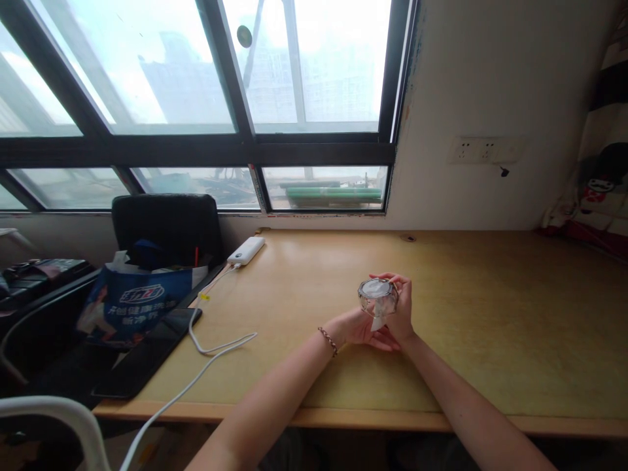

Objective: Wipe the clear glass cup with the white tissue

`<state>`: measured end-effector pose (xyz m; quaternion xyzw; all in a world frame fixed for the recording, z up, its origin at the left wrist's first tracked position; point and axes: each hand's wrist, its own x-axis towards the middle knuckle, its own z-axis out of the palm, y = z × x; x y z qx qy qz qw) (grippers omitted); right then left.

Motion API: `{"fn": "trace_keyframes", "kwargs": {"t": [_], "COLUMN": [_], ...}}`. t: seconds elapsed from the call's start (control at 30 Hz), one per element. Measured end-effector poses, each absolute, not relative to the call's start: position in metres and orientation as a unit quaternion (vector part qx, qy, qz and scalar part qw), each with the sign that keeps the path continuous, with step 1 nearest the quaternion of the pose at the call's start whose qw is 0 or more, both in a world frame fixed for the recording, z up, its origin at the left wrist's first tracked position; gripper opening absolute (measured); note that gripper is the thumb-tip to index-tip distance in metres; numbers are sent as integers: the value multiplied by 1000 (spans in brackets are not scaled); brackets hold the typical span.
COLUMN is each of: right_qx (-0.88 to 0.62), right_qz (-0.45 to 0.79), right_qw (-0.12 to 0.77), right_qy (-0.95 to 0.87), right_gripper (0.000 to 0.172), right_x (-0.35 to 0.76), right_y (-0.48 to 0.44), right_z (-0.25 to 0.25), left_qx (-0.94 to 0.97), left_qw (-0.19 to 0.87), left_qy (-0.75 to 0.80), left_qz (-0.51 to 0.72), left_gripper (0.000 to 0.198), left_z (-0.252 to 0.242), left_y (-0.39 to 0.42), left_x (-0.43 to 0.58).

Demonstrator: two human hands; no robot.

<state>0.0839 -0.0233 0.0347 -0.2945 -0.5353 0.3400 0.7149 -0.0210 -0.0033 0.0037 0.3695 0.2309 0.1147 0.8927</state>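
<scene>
Both my hands meet above the middle of the wooden desk [490,314]. My right hand [403,311] is curled round a small clear round container [377,296] with a whitish top, holding it up off the desk. My left hand [360,328], with a beaded bracelet on the wrist, lies under and beside the container, fingers stretched toward the right hand. A small white tab hangs below the container between the hands.
A white power bank [246,250] lies at the desk's far left with a white cable [210,347] running off the front edge. A dark tablet [147,353], a blue printed bag [132,304] and a black chair [167,226] stand at left. Wall sockets [483,150] are behind.
</scene>
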Motion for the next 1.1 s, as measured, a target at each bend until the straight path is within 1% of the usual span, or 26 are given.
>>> {"fn": "trace_keyframes", "kwargs": {"t": [0.07, 0.13, 0.2, 0.27, 0.33, 0.4, 0.5, 0.57, 0.67, 0.73, 0.77, 0.9, 0.97, 1.0, 1.07, 1.1], "right_qx": [-304, -312, -311, -301, -293, -292, -290, -277, -279, -308, -326, -353, -343, -337, -326, -319], "right_qz": [336, 333, 334, 333, 328, 325, 317, 301, 273, 247, 231, 182, 212, 251, 372, 445], "right_qw": [714, 720, 729, 736, 733, 719, 702, 693, 670, 640, 621, 570, 571, 579, 600, 604], "right_qy": [-534, -523, -509, -506, -520, -540, -568, -593, -632, -659, -674, -719, -715, -699, -629, -580], "right_gripper": [38, 32, 29, 32, 41, 44, 36, 33, 28, 22, 22, 31, 35, 38, 41, 39], "right_x": [84, 85, 86, 87, 88, 89, 88, 88, 91, 94, 96, 101, 101, 101, 98, 97], "right_y": [-23, -21, -18, -16, -15, -16, -15, -14, -10, -7, -6, 1, 4, 6, 9, 10], "right_z": [34, 34, 33, 32, 31, 30, 26, 22, 17, 16, 16, 21, 21, 20, 16, 13], "left_qx": [365, 343, 304, 266, 251, 254, 254, 247, 235, 225, 218, 179, 173, 177, 191, 200], "left_qw": [894, 892, 882, 870, 862, 860, 872, 872, 856, 849, 845, 803, 768, 753, 738, 738], "left_qy": [230, 248, 271, 262, 230, 212, 221, 221, 214, 207, 203, 217, 228, 231, 231, 229], "left_qz": [122, 160, 237, 323, 376, 388, 357, 361, 408, 431, 444, 525, 573, 590, 605, 603], "left_gripper": [58, 44, 27, 19, 21, 26, 36, 37, 38, 37, 34, 22, 19, 17, 14, 15], "left_z": [0, -3, -4, -2, 2, 8, 16, 18, 16, 14, 13, 14, 16, 18, 19, 20], "left_y": [-2, 3, 10, 14, 15, 13, 8, 6, 6, 8, 9, 18, 23, 26, 30, 31], "left_x": [-19, -17, -17, -18, -20, -22, -24, -25, -24, -23, -22, -24, -28, -32, -38, -41]}}
